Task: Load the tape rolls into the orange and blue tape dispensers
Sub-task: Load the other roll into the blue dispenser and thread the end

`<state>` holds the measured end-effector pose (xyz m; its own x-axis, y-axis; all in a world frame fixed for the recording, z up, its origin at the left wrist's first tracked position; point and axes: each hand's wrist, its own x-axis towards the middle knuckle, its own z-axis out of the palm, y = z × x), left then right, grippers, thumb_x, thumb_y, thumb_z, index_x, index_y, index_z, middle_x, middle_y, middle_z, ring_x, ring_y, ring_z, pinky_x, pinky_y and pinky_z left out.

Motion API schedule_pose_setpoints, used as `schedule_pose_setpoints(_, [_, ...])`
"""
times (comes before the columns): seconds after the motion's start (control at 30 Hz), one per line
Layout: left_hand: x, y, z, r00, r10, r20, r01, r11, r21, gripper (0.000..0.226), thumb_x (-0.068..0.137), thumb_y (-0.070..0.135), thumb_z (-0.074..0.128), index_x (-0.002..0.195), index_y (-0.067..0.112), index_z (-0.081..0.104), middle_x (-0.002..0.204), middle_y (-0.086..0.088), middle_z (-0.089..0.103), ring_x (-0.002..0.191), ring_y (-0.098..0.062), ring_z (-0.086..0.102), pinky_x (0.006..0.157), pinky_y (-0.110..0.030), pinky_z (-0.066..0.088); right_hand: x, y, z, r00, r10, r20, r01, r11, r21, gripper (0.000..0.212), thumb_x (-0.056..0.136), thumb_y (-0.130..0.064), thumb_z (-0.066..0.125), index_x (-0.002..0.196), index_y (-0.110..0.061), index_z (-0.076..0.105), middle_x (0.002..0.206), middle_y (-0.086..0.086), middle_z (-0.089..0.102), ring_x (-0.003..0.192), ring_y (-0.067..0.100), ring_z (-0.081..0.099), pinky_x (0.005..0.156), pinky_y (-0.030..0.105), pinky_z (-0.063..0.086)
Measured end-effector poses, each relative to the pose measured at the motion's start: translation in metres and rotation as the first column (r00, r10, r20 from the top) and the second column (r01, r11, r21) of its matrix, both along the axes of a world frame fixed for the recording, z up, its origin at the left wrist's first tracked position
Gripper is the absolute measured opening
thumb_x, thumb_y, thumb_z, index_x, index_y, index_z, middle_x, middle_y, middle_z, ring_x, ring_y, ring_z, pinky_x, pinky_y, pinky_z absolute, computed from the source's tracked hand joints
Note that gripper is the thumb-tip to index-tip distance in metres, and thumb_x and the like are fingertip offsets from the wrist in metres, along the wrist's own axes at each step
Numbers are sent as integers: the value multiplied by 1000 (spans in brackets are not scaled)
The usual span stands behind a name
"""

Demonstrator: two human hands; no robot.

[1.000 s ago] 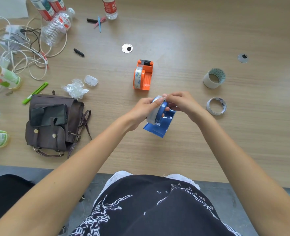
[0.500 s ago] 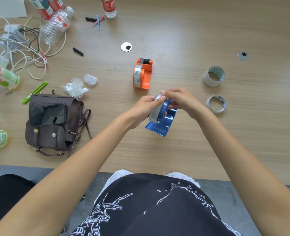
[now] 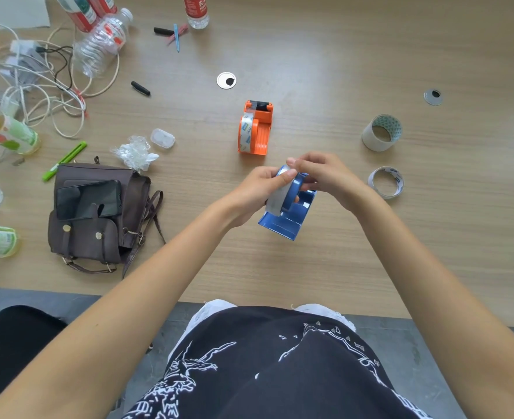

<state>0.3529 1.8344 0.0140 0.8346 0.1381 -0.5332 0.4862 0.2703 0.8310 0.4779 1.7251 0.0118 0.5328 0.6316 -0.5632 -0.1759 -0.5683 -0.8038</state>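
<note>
bright even daylight, soft shadows – wide-angle edge bending, corners blurred

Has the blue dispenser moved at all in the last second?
Yes. The blue dispenser has risen slightly up the frame, closer to the orange dispenser resting on the table.

You hold the blue tape dispenser (image 3: 289, 220), plain blue all over, with a grey-white tape roll (image 3: 276, 198) against it. Beyond it you see the orange tape dispenser (image 3: 257, 130): orange body, black bar at its far end, its roll clear with small blue label marks. The wide roll (image 3: 382, 133) to your right is off-white outside, with a green-and-white print on its inner rim. The thin roll (image 3: 386, 182) is white with dark lettering. The table (image 3: 370, 252) is light wood grain. The bag (image 3: 95, 216) is dark brown with brass-coloured studs; the phone (image 3: 88, 199) on it is black. The pen (image 3: 65, 160) is bright green. Your shirt (image 3: 279, 373) is black with a white line drawing.
</note>
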Motion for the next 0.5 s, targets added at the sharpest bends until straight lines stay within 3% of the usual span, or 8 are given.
schedule_pose_setpoints(0.1, [-2, -1, -2, 1000, -19, -9, 19, 1000, 4, 35, 98, 33, 48, 113, 6, 65, 86, -4, 71, 75, -12, 68, 70, -27, 52, 3, 2, 1, 997, 20, -76, -24, 999, -49, 33, 86, -33, 67, 101, -4, 62, 93, 6, 65, 72, 15, 67, 60, 16, 55])
schedule_pose_setpoints(0.2, [-5, -4, -3, 1000, -28, -13, 28, 999, -25, 34, 98, 29, 49, 116, 3, 63, 89, -6, 70, 74, -12, 67, 69, -25, 51, 6, 3, 0, 991, 48, -124, -62, 992, -111, 27, 89, -31, 64, 96, -7, 56, 92, 8, 63, 62, 16, 66, 59, 20, 55])
schedule_pose_setpoints(0.33, [-7, -8, 0, 996, -87, 18, 88, 995, -55, 31, 99, 26, 49, 120, 7, 61, 103, -5, 71, 81, -9, 69, 71, -21, 53, 4, 5, -4, 994, 104, 25, -95, 965, -247, 14, 93, -14, 54, 80, -8, 54, 75, 9, 59, 56, 16, 59, 47, 17, 50])
schedule_pose_setpoints(0.4, [-6, -8, 3, 997, -63, 33, 65, 996, -59, 32, 99, 24, 48, 121, 4, 60, 105, -6, 71, 78, -8, 69, 69, -20, 54, 4, 4, -4, 992, 78, 102, -56, 977, -204, 19, 93, -16, 55, 74, -12, 54, 70, 5, 58, 52, 12, 59, 43, 15, 47])
schedule_pose_setpoints(0.5, [-3, -2, 6, 999, 2, 49, 0, 999, -47, 32, 99, 21, 48, 120, 0, 60, 103, -8, 71, 77, -9, 69, 65, -21, 53, 5, -1, 2, 996, 47, 69, -45, 998, -31, 27, 89, -37, 63, 90, -10, 64, 79, 1, 64, 62, 7, 64, 65, 19, 55])
